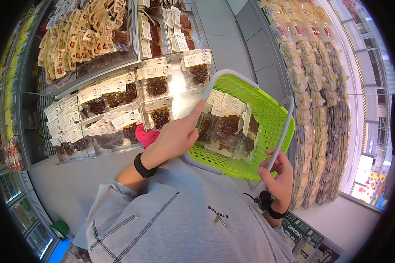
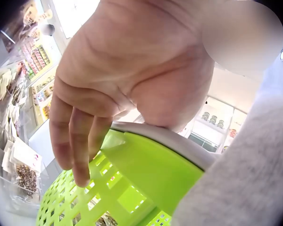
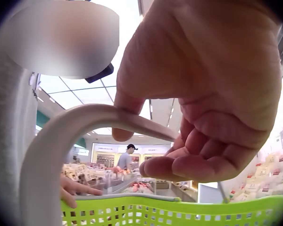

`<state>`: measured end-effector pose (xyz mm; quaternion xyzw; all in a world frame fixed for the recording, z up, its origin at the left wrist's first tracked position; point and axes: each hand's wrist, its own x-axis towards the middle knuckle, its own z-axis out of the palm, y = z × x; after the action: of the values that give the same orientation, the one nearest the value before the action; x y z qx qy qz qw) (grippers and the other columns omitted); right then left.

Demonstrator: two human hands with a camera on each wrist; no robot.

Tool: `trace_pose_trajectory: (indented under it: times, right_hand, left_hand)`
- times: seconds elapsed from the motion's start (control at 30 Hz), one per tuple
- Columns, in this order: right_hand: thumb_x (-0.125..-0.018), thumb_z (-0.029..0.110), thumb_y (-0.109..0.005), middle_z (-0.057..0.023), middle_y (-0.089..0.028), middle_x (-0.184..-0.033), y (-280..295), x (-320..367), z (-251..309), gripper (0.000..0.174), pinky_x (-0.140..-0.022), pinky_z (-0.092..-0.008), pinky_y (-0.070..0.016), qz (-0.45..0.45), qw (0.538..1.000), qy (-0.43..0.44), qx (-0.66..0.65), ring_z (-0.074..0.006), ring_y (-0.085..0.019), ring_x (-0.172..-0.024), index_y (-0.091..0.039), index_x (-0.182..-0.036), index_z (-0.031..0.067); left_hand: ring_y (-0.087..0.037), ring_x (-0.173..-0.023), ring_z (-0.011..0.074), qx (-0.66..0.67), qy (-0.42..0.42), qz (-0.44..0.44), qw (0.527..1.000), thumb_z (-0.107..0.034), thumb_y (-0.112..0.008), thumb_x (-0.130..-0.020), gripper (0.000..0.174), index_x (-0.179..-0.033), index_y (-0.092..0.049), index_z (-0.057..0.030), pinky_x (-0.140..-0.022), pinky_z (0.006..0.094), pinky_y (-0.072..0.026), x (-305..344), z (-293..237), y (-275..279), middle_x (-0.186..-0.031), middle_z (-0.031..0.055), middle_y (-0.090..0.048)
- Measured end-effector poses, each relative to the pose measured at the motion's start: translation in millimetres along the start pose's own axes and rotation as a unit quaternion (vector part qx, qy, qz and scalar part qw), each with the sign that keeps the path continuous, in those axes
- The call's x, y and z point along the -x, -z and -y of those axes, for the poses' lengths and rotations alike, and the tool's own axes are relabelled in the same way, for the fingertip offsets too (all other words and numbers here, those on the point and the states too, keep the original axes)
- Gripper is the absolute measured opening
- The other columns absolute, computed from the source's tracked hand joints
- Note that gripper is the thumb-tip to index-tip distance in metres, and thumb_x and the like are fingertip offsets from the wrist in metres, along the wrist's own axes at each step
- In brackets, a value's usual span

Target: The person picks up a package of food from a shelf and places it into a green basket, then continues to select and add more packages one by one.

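A lime-green shopping basket (image 1: 267,105) with a grey rim is held in front of the body, tilted in the head view. Inside lie several clear packs of dark dried food (image 1: 226,131) with white printed header cards. My left hand (image 1: 173,136) grips the near-left rim, its index finger stretched along it. The left wrist view has its other fingers (image 2: 78,141) hanging down the basket's outer side. At the right, my right hand (image 1: 280,177) holds the grey handle (image 3: 92,115) between thumb and fingers. The handle stands raised over the basket's right side.
A stepped clear display (image 1: 175,105) of similar packs stands left of the basket. Beyond it is a bin heaped with small cream packets (image 1: 83,39). Shelves of bagged goods (image 1: 314,101) line the right. A person in a cap (image 3: 126,159) stands farther off.
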<state>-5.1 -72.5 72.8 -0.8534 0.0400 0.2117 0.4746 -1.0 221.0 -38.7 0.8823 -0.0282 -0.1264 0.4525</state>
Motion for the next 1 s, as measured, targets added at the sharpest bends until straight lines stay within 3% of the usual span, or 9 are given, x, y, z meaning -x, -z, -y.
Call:
trace_pose_trajectory:
  times: [0.1,0.13,0.2,0.3,0.37,0.43,0.63,0.83,1.0]
  right_hand:
    - [-0.073,0.014,-0.072,-0.0055,-0.062,-0.085,55,14,-38,0.051,-0.067,-0.0252,-0.0452,-0.081,0.995,0.014,-0.051,-0.011,-0.057,-0.075,-0.052,-0.118,0.0012]
    - [-0.074,0.017,-0.072,-0.0063,-0.061,-0.087,69,21,-51,0.051,-0.068,-0.0266,-0.0456,-0.182,0.979,-0.041,0.08,-0.013,-0.057,-0.076,-0.052,-0.119,0.002]
    - [-0.076,0.022,-0.072,-0.0078,-0.061,-0.09,83,30,-69,0.052,-0.07,-0.0293,-0.0465,-0.363,0.858,-0.146,0.334,-0.0171,-0.058,-0.078,-0.052,-0.121,0.0035]
    - [-0.079,0.028,-0.071,-0.0101,-0.061,-0.097,69,21,-80,0.052,-0.073,-0.0345,-0.0475,-0.365,0.869,-0.088,0.322,-0.0224,-0.058,-0.082,-0.053,-0.122,0.0057]
    - [-0.08,0.027,-0.07,-0.0126,-0.062,-0.1,42,5,-59,0.051,-0.074,-0.0378,-0.0481,-0.167,0.962,-0.084,0.197,-0.0241,-0.058,-0.086,-0.053,-0.122,0.005]
    - [-0.078,0.03,-0.071,-0.0173,-0.063,-0.102,20,-12,-46,0.055,-0.076,-0.0394,-0.0486,-0.015,0.96,0.006,0.279,-0.0279,-0.061,-0.088,-0.053,-0.123,0.0044]
    - [-0.074,0.034,-0.073,-0.0216,-0.066,-0.095,-25,-88,-35,0.059,-0.076,-0.0418,-0.0518,0.048,0.865,0.051,0.497,-0.0386,-0.065,-0.087,-0.053,-0.117,-0.0014]
    - [-0.071,0.024,-0.07,-0.0246,-0.066,-0.083,-52,-153,-71,0.033,-0.069,-0.0458,-0.0525,0.13,0.799,0.018,0.587,-0.0409,-0.065,-0.077,-0.065,-0.086,-0.004]
    - [-0.072,0.018,-0.063,-0.0224,-0.065,-0.07,-49,-137,-38,0.022,-0.062,-0.0459,-0.0521,-0.013,0.825,0.077,0.56,-0.0397,-0.064,-0.065,-0.067,-0.074,-0.0031]
  left_hand:
    - [-0.06,-0.061,0.038,0.019,-0.002,0.002,1.0,-0.012,-0.052,-0.083,0.079,-0.151,-0.012,-0.0159,-0.058,0.0457,-0.0471,0,5,0,-0.065,0.0194,-0.058]
    - [-0.06,-0.062,0.0385,0.026,0.0,0.003,1.0,-0.013,-0.052,-0.084,0.078,-0.151,-0.012,-0.017,-0.059,0.0456,-0.0469,-1,6,0,-0.066,0.0209,-0.058]
    - [-0.06,-0.062,0.0386,0.025,-0.004,0.01,1.0,-0.013,-0.052,-0.084,0.078,-0.151,-0.012,-0.0169,-0.059,0.0458,-0.0469,-2,5,2,-0.067,0.0211,-0.058]
    - [-0.059,-0.06,0.038,0.021,-0.024,-0.003,0.999,-0.011,-0.052,-0.082,0.078,-0.15,-0.014,-0.014,-0.058,0.0462,-0.047,-2,7,-1,-0.063,0.0189,-0.057]
    - [-0.058,-0.058,0.0375,0.022,-0.034,-0.011,0.999,-0.01,-0.052,-0.081,0.078,-0.15,-0.015,-0.0123,-0.056,0.0465,-0.0471,-2,8,-2,-0.061,0.0178,-0.056]
    - [-0.059,-0.058,0.0374,0.032,-0.034,-0.013,0.999,-0.01,-0.052,-0.082,0.077,-0.15,-0.016,-0.0118,-0.056,0.0467,-0.0473,-2,9,0,-0.061,0.0181,-0.056]
    - [-0.06,-0.055,0.0372,-0.022,-0.025,-0.025,0.999,-0.013,-0.054,-0.083,0.078,-0.151,-0.015,-0.0166,-0.054,0.0464,-0.0475,5,4,-1,-0.059,0.0184,-0.057]
    - [-0.059,-0.052,0.0363,-0.033,-0.014,-0.055,0.998,-0.013,-0.054,-0.083,0.077,-0.15,-0.016,-0.0166,-0.053,0.046,-0.0478,13,7,-6,-0.055,0.0173,-0.055]
    - [-0.059,-0.052,0.0361,-0.014,-0.02,-0.073,0.997,-0.012,-0.054,-0.083,0.076,-0.15,-0.018,-0.0175,-0.052,0.0457,-0.0475,17,9,-8,-0.056,0.0165,-0.056]
